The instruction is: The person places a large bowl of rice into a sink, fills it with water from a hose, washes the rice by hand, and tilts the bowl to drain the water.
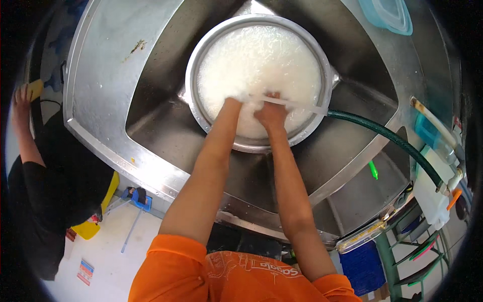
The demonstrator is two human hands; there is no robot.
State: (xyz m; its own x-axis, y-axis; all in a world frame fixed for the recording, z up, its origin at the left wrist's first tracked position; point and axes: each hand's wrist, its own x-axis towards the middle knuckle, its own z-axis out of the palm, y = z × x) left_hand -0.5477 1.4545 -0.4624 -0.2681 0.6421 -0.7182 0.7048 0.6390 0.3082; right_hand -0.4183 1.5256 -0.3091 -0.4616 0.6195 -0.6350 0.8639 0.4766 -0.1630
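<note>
A large round metal pot (190, 81) stands in a stainless steel sink basin (160, 132), full of cloudy white water over what looks like pale grains. My left hand (233, 101) is sunk in the liquid just past the wrist, so its fingers are hidden. To its right, my right hand (272, 113) is partly under the surface, fingers pointing down and hard to make out. Water streams leftward over my right hand from a dark green hose (385, 132), whose end rests by the pot's right rim. Whether either hand holds anything cannot be seen.
A blue plastic container (388, 17) sits at the upper right of the steel counter. A second basin (362, 192) holds a bright green item (373, 170). White jug (434, 188) and green rack (419, 241) are at right. Another person in black (56, 181) stands at left.
</note>
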